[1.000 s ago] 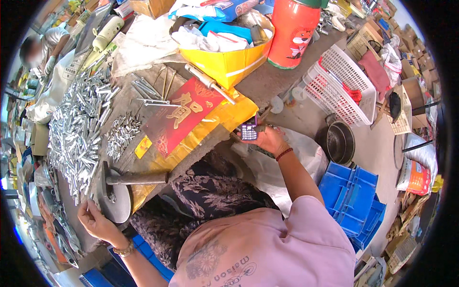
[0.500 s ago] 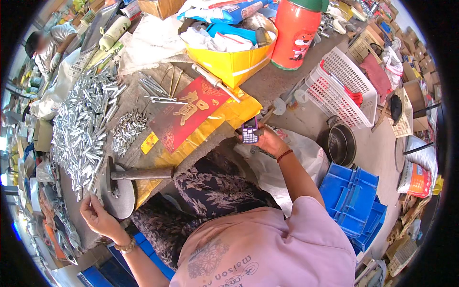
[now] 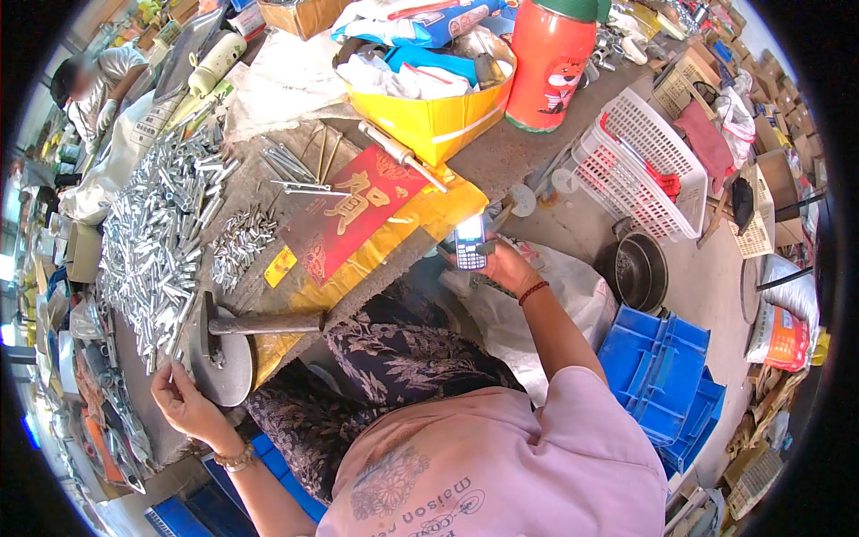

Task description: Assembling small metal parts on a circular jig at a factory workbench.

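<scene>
Though bright, phone screen illegible.

The landmark is a yellow box, filled with cloths. Just to the right of it stands a red jug with a green lid. Farther right of the box there is a white perforated basket; a dark pan and blue crates are below and right of it. A red card lies below the box, and a pale green bottle lies to its left.
</scene>
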A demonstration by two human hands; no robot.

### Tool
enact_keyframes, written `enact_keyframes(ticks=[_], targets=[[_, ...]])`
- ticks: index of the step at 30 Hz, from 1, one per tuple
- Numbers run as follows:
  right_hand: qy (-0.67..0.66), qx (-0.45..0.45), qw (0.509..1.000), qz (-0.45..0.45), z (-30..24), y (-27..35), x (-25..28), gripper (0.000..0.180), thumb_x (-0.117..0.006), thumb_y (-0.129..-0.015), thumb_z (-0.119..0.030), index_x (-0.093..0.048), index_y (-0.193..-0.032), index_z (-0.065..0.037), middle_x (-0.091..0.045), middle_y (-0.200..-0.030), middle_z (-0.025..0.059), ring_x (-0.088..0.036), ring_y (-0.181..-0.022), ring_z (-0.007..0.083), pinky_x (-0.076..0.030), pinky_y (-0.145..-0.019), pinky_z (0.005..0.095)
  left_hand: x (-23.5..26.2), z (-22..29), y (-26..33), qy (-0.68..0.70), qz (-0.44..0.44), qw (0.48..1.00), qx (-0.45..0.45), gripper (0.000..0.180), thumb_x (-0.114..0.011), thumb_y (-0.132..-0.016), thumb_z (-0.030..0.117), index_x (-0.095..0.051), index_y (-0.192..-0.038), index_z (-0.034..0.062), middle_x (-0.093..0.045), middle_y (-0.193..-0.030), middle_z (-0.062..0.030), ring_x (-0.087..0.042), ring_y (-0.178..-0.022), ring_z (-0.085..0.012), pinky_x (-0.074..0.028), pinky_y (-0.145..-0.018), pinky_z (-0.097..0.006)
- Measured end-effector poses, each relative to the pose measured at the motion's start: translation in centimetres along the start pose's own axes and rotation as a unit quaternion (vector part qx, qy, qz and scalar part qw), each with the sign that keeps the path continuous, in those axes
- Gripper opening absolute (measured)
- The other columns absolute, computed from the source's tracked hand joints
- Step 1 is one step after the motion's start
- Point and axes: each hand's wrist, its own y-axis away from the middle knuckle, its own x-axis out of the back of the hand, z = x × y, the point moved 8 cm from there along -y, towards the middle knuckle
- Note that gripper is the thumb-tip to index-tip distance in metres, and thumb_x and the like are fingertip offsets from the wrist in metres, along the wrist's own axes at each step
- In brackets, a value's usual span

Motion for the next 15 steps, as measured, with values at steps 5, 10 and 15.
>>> enact_keyframes(ticks=[5,10,15], targets=[[-0.005,-0.005,1.000,0.022,0.2,-0.1,0.5,0.042,-0.059,-0.108,-0.016,-0.049,-0.147,-0.003,-0.066,-0.137,0.0139,-0.069,-0.122,0.0279,-0.054,-0.114,0.0535,-0.1,-0.2,0.0,0.019,0.006,1.000,0.014,0.016,-0.070,-0.105,0.013,-0.070,-0.114,0.0000,-0.068,-0.101,-0.0016,-0.056,-0.079,-0.0077,-0.047,-0.069,-0.025],[0.003,0.003,1.000,0.010,0.5,-0.4,0.8,0.043,-0.062,-0.107,-0.016,-0.050,-0.147,-0.002,-0.068,-0.136,0.0144,-0.071,-0.119,0.0281,-0.057,-0.108,0.0522,0.0,0.1,0.1,0.002,0.002,1.000,0.010,0.017,-0.070,-0.105,0.013,-0.069,-0.115,-0.0008,-0.069,-0.103,-0.0028,-0.057,-0.082,-0.0079,-0.048,-0.071,-0.025],[0.222,0.070,0.972,0.017,0.5,-2.0,6.3,0.041,-0.057,-0.110,-0.025,-0.054,-0.142,-0.001,-0.071,-0.130,0.0166,-0.073,-0.113,0.0322,-0.060,-0.100,0.0522,0.2,-0.8,0.1,0.021,0.005,1.000,-0.006,0.018,-0.070,-0.105,0.013,-0.069,-0.116,-0.0008,-0.069,-0.103,-0.0032,-0.057,-0.082,-0.0077,-0.048,-0.071,-0.025]])
